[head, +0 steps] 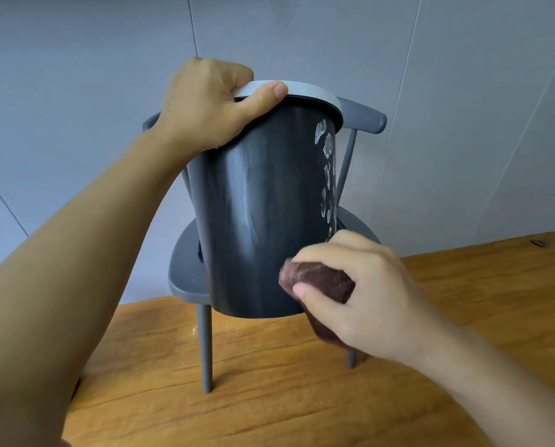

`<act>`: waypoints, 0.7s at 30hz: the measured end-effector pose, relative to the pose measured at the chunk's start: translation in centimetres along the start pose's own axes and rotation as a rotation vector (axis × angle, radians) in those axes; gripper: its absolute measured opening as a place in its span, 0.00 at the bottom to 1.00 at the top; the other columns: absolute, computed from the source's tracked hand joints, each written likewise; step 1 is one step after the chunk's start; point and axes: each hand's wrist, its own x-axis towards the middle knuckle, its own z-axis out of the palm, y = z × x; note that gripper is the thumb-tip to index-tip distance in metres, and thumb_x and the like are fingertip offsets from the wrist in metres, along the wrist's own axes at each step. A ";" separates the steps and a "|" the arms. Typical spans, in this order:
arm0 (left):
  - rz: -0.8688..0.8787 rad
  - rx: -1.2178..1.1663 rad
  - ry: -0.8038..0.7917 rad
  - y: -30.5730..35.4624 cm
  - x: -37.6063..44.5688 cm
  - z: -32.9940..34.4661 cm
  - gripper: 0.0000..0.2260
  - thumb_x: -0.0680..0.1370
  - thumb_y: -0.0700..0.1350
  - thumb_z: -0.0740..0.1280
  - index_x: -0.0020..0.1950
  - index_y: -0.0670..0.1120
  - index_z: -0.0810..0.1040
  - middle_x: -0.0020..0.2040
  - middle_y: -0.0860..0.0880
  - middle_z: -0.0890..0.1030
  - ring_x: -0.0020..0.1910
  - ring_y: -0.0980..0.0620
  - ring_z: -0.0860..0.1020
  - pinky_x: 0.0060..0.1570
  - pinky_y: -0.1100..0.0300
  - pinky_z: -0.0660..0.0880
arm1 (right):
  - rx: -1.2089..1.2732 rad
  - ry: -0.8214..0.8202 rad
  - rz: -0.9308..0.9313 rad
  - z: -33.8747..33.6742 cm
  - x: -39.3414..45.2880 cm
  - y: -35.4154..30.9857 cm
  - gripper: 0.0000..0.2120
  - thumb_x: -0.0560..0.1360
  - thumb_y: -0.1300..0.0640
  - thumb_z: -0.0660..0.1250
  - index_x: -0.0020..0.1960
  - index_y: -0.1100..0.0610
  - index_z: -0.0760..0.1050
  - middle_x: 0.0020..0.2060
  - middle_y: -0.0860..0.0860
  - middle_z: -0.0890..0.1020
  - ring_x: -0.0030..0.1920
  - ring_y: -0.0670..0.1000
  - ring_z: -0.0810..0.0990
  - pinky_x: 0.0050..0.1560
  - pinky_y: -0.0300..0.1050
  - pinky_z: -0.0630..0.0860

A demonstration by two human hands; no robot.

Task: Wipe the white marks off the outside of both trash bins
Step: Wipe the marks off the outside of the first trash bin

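Your left hand [205, 104] clamps the trash bin [260, 214] rim, tilting it on the chair [185, 275] for access. Right hand [360, 295] grips the brown cloth [318, 279] against the bin's lower wall; white marks [327, 175] sit above it, probably next.

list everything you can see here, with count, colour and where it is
trash bin: 1, dark grey body with a light grey rim, tilted on the chair seat
white marks: a column of blotches down the bin's right side, plus a faint white streak nearer its middle
cloth: 1, dark brown, bunched against the bin's lower right side
chair: 1, grey, standing on the floor against the wall, under and behind the bin
floor: wooden, orange-brown
wall: grey-blue panels, behind the chair
small dark thing: 1, on the floor at far right, too small to identify
left hand: grips the bin's rim
right hand: holds the cloth on the bin
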 end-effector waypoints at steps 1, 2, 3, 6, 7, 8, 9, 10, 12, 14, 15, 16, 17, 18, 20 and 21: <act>0.000 0.001 -0.001 0.0 0.0 0.0 0.31 0.78 0.67 0.62 0.32 0.44 0.57 0.29 0.47 0.58 0.31 0.47 0.58 0.32 0.53 0.54 | -0.013 0.034 0.007 0.2 0.2 -0.1 0.13 0.76 0.42 0.69 0.59 0.40 0.81 0.47 0.40 0.77 0.48 0.44 0.80 0.44 0.40 0.79; -0.001 0.001 -0.002 0.1 0.0 -0.1 0.31 0.78 0.67 0.62 0.32 0.44 0.57 0.29 0.47 0.58 0.31 0.47 0.58 0.32 0.53 0.53 | -0.033 0.044 0.009 0.4 0.4 -0.2 0.13 0.77 0.42 0.68 0.60 0.40 0.81 0.47 0.40 0.76 0.47 0.44 0.80 0.43 0.40 0.79; -0.002 -0.002 -0.003 0.1 0.0 -0.1 0.30 0.78 0.67 0.62 0.32 0.44 0.57 0.29 0.48 0.58 0.31 0.47 0.57 0.32 0.53 0.53 | -0.061 0.029 0.000 0.7 0.4 -0.3 0.13 0.77 0.41 0.68 0.61 0.40 0.80 0.48 0.40 0.75 0.46 0.45 0.79 0.42 0.41 0.80; 0.002 -0.020 -0.004 0.0 -0.1 -0.1 0.30 0.78 0.67 0.62 0.32 0.45 0.56 0.29 0.47 0.58 0.31 0.48 0.57 0.32 0.53 0.53 | -0.171 -0.135 -0.075 1.5 -0.4 -0.6 0.10 0.78 0.41 0.67 0.58 0.39 0.78 0.46 0.41 0.71 0.40 0.44 0.76 0.36 0.38 0.74; 0.007 -0.019 -0.002 0.0 -0.1 -0.1 0.30 0.78 0.67 0.62 0.32 0.45 0.56 0.29 0.47 0.58 0.31 0.48 0.57 0.32 0.52 0.53 | -0.206 -0.216 -0.093 1.7 -0.8 -0.6 0.09 0.78 0.41 0.67 0.57 0.38 0.77 0.45 0.42 0.70 0.38 0.44 0.74 0.35 0.37 0.71; 0.014 -0.012 0.001 0.0 -0.2 -0.1 0.30 0.78 0.67 0.62 0.32 0.45 0.56 0.29 0.47 0.58 0.31 0.48 0.57 0.32 0.52 0.53 | -0.223 -0.295 -0.094 1.8 -1.2 -0.5 0.09 0.78 0.40 0.67 0.57 0.37 0.77 0.44 0.42 0.69 0.37 0.43 0.73 0.34 0.38 0.68; 0.024 -0.003 0.005 0.0 -0.2 -0.2 0.30 0.78 0.67 0.62 0.32 0.45 0.56 0.29 0.46 0.58 0.31 0.47 0.57 0.32 0.52 0.53 | -0.217 -0.357 -0.077 1.6 -1.5 -0.4 0.09 0.77 0.40 0.67 0.57 0.37 0.77 0.44 0.42 0.70 0.37 0.44 0.73 0.34 0.40 0.69; 0.033 0.002 0.008 0.0 -0.2 -0.2 0.30 0.79 0.67 0.62 0.32 0.45 0.56 0.29 0.46 0.58 0.31 0.47 0.57 0.32 0.52 0.53 | -0.185 -0.393 -0.052 1.2 -1.5 -0.3 0.09 0.76 0.40 0.68 0.56 0.37 0.79 0.44 0.42 0.72 0.39 0.44 0.75 0.36 0.41 0.70; 0.052 -0.005 0.011 -0.2 -0.3 -0.3 0.30 0.79 0.66 0.61 0.32 0.45 0.56 0.29 0.45 0.59 0.31 0.46 0.57 0.32 0.52 0.54 | -0.044 -0.374 0.005 -0.2 -1.0 0.0 0.09 0.73 0.42 0.72 0.54 0.38 0.82 0.44 0.41 0.77 0.45 0.44 0.79 0.42 0.41 0.76; 0.075 -0.022 0.014 -0.4 -0.5 -0.5 0.29 0.80 0.65 0.61 0.32 0.45 0.56 0.29 0.45 0.59 0.31 0.45 0.58 0.32 0.52 0.54 | 0.116 -0.240 0.038 -2.0 -0.2 0.6 0.09 0.72 0.47 0.76 0.52 0.42 0.85 0.45 0.40 0.83 0.48 0.44 0.83 0.45 0.37 0.77; 0.087 -0.036 0.015 -0.6 -0.6 -0.7 0.29 0.80 0.65 0.61 0.32 0.45 0.57 0.29 0.44 0.59 0.31 0.45 0.58 0.32 0.53 0.54 | 0.202 -0.159 0.053 -2.8 0.3 0.9 0.09 0.72 0.50 0.77 0.51 0.44 0.86 0.45 0.41 0.85 0.48 0.44 0.85 0.46 0.34 0.77; 0.100 -0.052 0.014 -0.7 -0.7 -0.9 0.28 0.81 0.64 0.61 0.32 0.45 0.58 0.29 0.43 0.60 0.31 0.44 0.58 0.31 0.53 0.55 | 0.288 -0.086 0.073 -3.6 0.8 1.2 0.09 0.72 0.53 0.77 0.51 0.45 0.86 0.46 0.41 0.86 0.49 0.45 0.86 0.47 0.32 0.77; 0.115 -0.061 0.011 -0.9 -0.8 -1.0 0.27 0.81 0.63 0.61 0.32 0.45 0.62 0.29 0.43 0.61 0.31 0.42 0.60 0.31 0.53 0.56 | 0.360 -0.024 0.093 -4.1 1.2 1.6 0.09 0.72 0.54 0.76 0.52 0.46 0.86 0.47 0.43 0.88 0.49 0.46 0.86 0.47 0.33 0.78; 0.133 -0.066 0.007 -1.0 -1.0 -1.2 0.25 0.82 0.61 0.61 0.34 0.43 0.69 0.29 0.42 0.65 0.30 0.41 0.63 0.31 0.53 0.59 | 0.408 0.034 0.112 -4.4 1.6 1.9 0.09 0.73 0.55 0.76 0.52 0.47 0.86 0.47 0.44 0.88 0.50 0.47 0.87 0.47 0.36 0.80; 0.177 -0.093 0.000 -1.1 -1.2 -1.4 0.20 0.83 0.58 0.61 0.44 0.43 0.80 0.31 0.44 0.72 0.32 0.41 0.69 0.33 0.54 0.64 | 0.461 0.137 0.156 -4.5 2.4 2.4 0.08 0.73 0.54 0.75 0.52 0.46 0.87 0.47 0.46 0.88 0.51 0.49 0.87 0.48 0.41 0.82; 0.192 -0.119 -0.008 -1.1 -1.3 -1.6 0.18 0.84 0.56 0.61 0.49 0.44 0.82 0.33 0.46 0.74 0.33 0.43 0.70 0.34 0.55 0.65 | 0.484 0.180 0.179 -4.6 2.7 2.6 0.08 0.73 0.54 0.75 0.52 0.45 0.87 0.47 0.47 0.88 0.51 0.49 0.87 0.48 0.44 0.83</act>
